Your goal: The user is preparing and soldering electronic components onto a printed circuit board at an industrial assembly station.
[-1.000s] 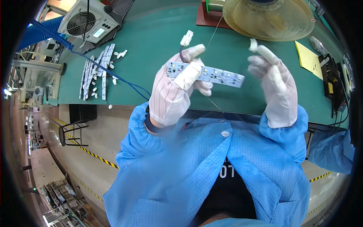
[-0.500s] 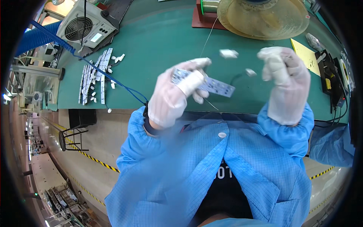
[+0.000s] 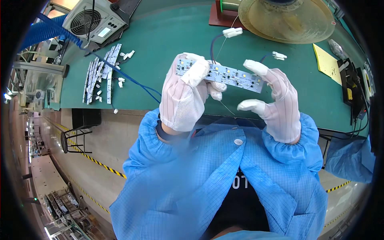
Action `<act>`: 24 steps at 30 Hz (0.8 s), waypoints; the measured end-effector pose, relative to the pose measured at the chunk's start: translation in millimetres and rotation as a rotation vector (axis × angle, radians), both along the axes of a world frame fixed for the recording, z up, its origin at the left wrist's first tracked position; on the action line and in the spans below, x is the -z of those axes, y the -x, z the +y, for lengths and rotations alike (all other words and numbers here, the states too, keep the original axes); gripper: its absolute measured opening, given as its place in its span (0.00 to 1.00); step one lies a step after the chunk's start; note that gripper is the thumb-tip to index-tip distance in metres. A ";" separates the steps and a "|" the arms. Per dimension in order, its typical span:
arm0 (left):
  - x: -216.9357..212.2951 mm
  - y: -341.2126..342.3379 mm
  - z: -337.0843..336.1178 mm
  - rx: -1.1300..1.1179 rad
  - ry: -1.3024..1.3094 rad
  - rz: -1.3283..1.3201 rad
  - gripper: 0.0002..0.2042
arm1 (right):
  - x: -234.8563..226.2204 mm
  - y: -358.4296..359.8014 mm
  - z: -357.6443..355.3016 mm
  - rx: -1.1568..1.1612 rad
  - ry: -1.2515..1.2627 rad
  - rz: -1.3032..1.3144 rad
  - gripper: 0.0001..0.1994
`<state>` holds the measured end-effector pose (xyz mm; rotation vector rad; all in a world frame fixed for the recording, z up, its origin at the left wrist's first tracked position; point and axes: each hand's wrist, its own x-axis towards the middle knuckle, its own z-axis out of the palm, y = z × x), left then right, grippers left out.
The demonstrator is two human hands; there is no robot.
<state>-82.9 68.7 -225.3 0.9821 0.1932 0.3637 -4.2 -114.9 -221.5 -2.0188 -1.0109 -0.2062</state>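
Both my hands wear white gloves. My left hand [image 3: 186, 92] grips an LED circuit board [image 3: 236, 78], a pale strip with small yellowish LEDs, its thumb across the left part. From behind the strip, short dark wires lead to a white connector [image 3: 232, 32] beyond it. Another white connector [image 3: 279, 56] is on a dark wire past the strip's right end. My right hand [image 3: 276, 100] is by that right end, thumb and forefinger spread apart with nothing seen between them. A thin solder wire [image 3: 227, 107] shows below my left fingers.
Several similar LED strips [image 3: 100, 74] with white connectors lie on the green mat at left, near a grey box with a fan [image 3: 94, 24]. A solder spool [image 3: 230, 5], round translucent hood [image 3: 286, 22], yellow paper [image 3: 327, 64] and black holder [image 3: 352, 84] stand farther off.
The LED strip is raised and turned so its LED face shows more clearly. My right hand has moved left and down to the strip's right end, its fingers opening.
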 end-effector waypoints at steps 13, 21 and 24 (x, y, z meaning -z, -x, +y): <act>-3.1 12.3 20.4 0.074 -0.499 -0.129 0.30 | 4.0 -7.6 -9.1 0.024 -0.118 0.038 0.23; -2.4 20.5 26.4 0.007 -0.758 -0.116 0.23 | 7.8 -30.3 -10.4 -0.257 -0.512 0.628 0.30; -4.1 20.5 22.4 0.029 -0.794 -0.105 0.23 | -3.3 -23.8 -13.2 -0.133 -0.400 0.607 0.26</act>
